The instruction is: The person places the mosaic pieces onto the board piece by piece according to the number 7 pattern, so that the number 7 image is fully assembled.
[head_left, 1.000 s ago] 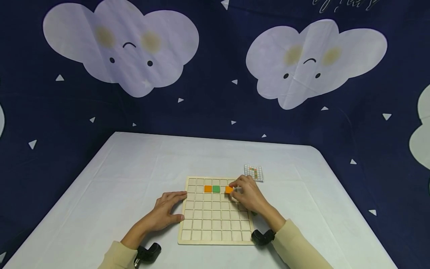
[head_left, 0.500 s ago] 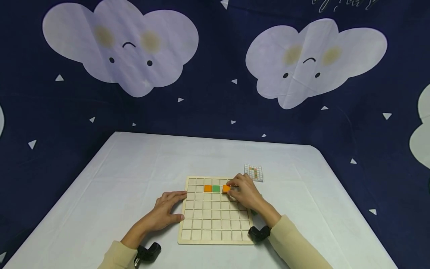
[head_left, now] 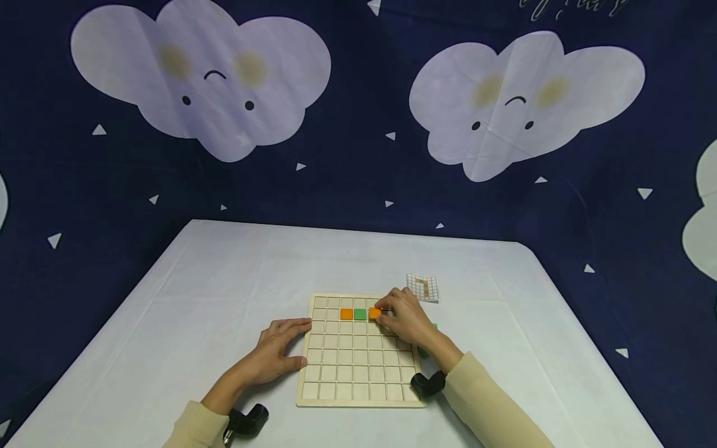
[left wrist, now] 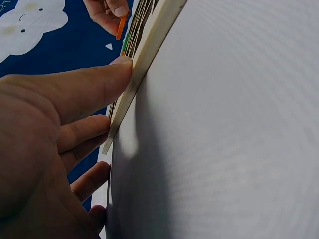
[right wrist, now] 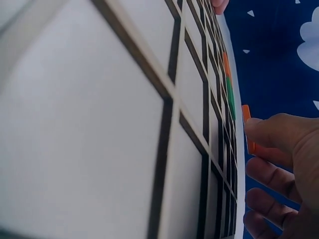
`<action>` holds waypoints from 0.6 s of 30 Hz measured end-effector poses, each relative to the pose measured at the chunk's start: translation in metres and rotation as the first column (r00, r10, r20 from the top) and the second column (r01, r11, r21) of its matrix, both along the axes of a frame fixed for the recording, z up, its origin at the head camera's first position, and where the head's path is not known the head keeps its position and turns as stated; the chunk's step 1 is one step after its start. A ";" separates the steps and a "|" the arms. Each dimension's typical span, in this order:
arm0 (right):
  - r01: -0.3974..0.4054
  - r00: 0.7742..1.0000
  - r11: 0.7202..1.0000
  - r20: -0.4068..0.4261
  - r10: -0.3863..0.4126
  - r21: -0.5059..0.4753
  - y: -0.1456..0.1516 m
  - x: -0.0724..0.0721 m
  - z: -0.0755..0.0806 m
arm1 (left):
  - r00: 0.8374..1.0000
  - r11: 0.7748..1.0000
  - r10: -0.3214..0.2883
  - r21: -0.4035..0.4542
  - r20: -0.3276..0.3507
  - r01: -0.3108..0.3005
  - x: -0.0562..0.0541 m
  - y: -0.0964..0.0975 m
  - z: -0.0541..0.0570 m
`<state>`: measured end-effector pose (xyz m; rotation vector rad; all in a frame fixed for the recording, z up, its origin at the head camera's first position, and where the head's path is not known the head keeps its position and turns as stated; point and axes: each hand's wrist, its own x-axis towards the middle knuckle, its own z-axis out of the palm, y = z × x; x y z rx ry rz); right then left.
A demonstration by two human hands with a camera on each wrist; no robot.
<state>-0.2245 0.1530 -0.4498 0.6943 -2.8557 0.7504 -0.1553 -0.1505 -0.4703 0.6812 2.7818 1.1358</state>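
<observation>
While my right hand (head_left: 406,320) pinches an orange tile (head_left: 374,313) between thumb and fingertips (right wrist: 266,132), the tile sits at the second row of the wooden grid board (head_left: 358,367), just beside a green tile (head_left: 360,314) that lies flat in its square. In the right wrist view the orange tile stands tilted on edge above the board — not yet flat in a cell. Another orange tile (head_left: 346,314) lies on the far side of the green one, so the three make a short line: orange, green, orange.

My left hand (head_left: 277,351) rests on the surface with its fingers straight and relaxed, the fingertips (left wrist: 112,74) touching the left edge of the board; it holds nothing. The left wrist view shows the index finger pressed against the board's wooden rim.

Beyond my right hand, a small pattern card (head_left: 423,287) with a printed grid and a few coloured squares lies on the white surface (head_left: 196,298), near the board's far right corner. A bit of green (head_left: 434,326) peeks out just past my right wrist, too hidden to tell more. Cream sleeves cover both forearms, and a black wrist camera mount (head_left: 427,384) sits on each wrist — the right one over the board's near right corner. Behind the surface hangs a dark blue backdrop (head_left: 358,174) printed with pale clouds and small triangles.
</observation>
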 end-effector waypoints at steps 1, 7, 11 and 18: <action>0.001 1.000 1.000 0.002 -0.001 0.003 0.000 0.000 0.000 | 1.000 1.000 0.000 0.000 -0.001 0.000 0.000 0.000 0.000; -0.003 1.000 1.000 0.008 0.003 0.014 -0.001 -0.003 -0.001 | 1.000 1.000 0.002 -0.004 -0.005 -0.002 0.000 0.000 -0.001; -0.012 1.000 1.000 0.006 0.011 0.020 -0.001 -0.004 -0.003 | 1.000 1.000 0.006 -0.003 -0.006 -0.007 0.000 -0.001 -0.002; -0.017 1.000 0.999 0.005 0.017 0.038 -0.001 -0.005 -0.004 | 1.000 1.000 0.006 -0.002 -0.010 -0.006 0.000 0.000 -0.001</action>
